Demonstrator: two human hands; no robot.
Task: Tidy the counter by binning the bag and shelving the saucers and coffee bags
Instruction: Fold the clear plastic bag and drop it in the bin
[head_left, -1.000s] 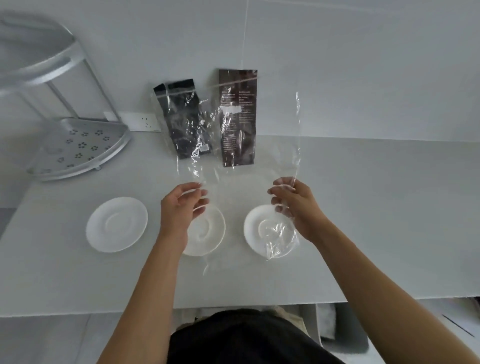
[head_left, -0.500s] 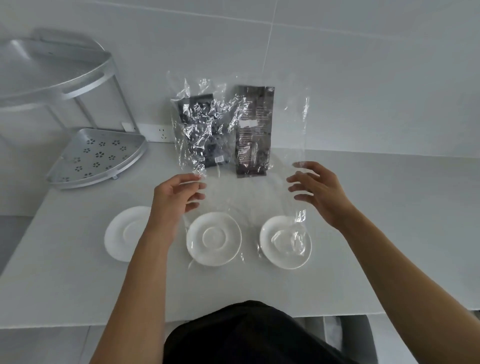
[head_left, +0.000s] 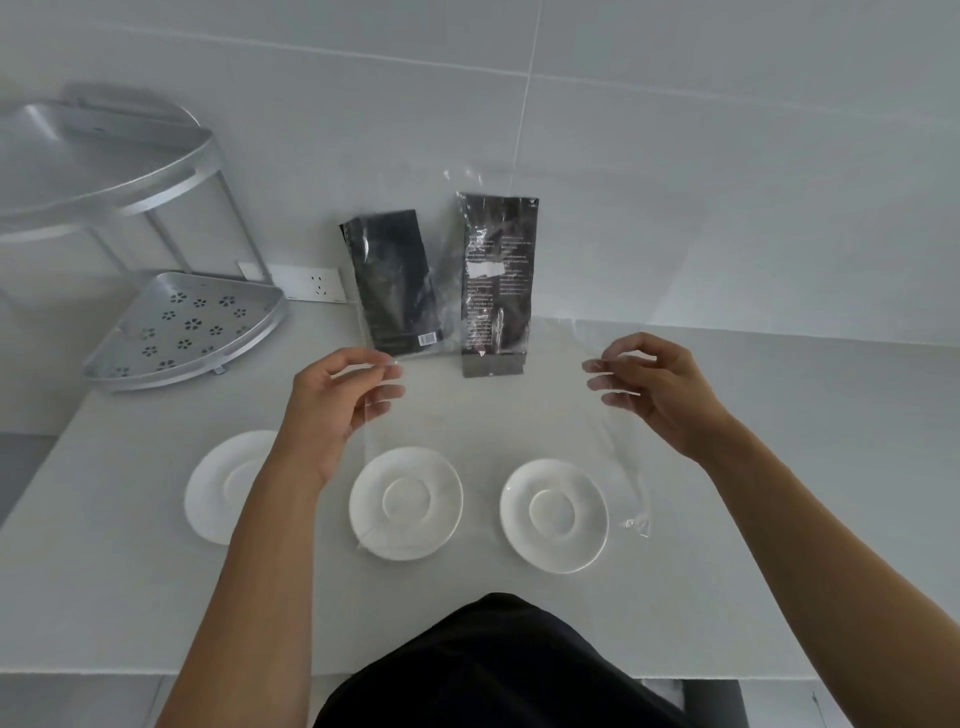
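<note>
A clear plastic bag is stretched flat between my hands above the counter. My left hand pinches its left edge and my right hand pinches its right edge. Through the bag I see two dark coffee bags leaning on the wall: a black one and a brown one. Three white saucers lie in a row on the counter: the left saucer partly behind my left forearm, the middle saucer, and the right saucer.
A two-tier metal corner shelf stands at the back left of the white counter. A wall socket sits beside it. A dark bin shows below the counter's front edge at the lower right.
The crumpled plastic bag has been pulled out flat and lowered. My hands have moved further apart, each now pinching one side edge.
</note>
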